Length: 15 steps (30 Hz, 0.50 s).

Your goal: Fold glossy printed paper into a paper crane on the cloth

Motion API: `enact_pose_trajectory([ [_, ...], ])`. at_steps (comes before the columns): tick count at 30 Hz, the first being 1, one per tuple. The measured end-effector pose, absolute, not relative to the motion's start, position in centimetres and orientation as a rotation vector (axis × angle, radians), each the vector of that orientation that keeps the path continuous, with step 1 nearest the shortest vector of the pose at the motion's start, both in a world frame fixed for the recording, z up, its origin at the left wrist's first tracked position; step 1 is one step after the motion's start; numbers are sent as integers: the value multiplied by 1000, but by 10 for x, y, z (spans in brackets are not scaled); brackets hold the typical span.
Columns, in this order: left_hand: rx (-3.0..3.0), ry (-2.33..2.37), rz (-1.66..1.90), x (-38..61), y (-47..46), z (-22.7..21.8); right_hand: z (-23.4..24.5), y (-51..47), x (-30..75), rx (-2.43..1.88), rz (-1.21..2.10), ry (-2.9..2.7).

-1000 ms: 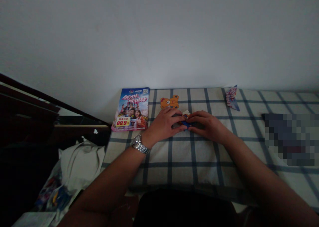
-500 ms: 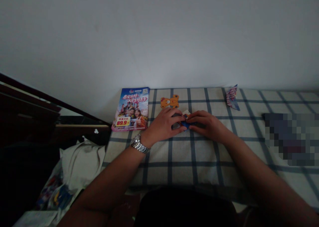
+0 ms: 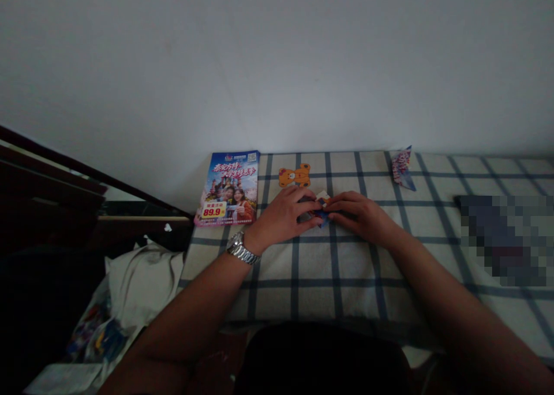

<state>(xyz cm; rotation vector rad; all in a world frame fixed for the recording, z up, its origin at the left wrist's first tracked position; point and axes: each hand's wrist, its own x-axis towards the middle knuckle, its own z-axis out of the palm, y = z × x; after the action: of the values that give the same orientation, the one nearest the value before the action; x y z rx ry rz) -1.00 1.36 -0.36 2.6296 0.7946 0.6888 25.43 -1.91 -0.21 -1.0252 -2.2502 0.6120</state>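
Observation:
A small piece of folded printed paper [image 3: 322,201], blue with white and orange parts, lies between my hands on the checked cloth [image 3: 311,279]. My left hand [image 3: 288,213], with a metal watch [image 3: 242,248] at its wrist, grips the paper's left side with bent fingers. From the right, my right hand [image 3: 361,215] pinches the paper, its fingertips close together. Much of the paper is hidden under the fingers. Just beyond the left hand is an orange bear picture [image 3: 295,176] on the cloth.
Left of my hands lies a stack of printed flyers [image 3: 227,190]. A folded paper piece [image 3: 402,168] stands at the back right. A dark object [image 3: 497,239], partly pixelated, lies at the right. White bags [image 3: 142,282] sit below the left edge, beside dark wooden furniture [image 3: 52,193].
Both hands stay in nearly the same place. The paper between them has shifted slightly under the fingers, and less plain blue shows.

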Motion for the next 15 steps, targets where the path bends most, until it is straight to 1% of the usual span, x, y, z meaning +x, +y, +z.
enact_pose_trajectory([
  [15,2729,813,712,-7,14,-4,-6,-22,249,-1032,479,-2249],
])
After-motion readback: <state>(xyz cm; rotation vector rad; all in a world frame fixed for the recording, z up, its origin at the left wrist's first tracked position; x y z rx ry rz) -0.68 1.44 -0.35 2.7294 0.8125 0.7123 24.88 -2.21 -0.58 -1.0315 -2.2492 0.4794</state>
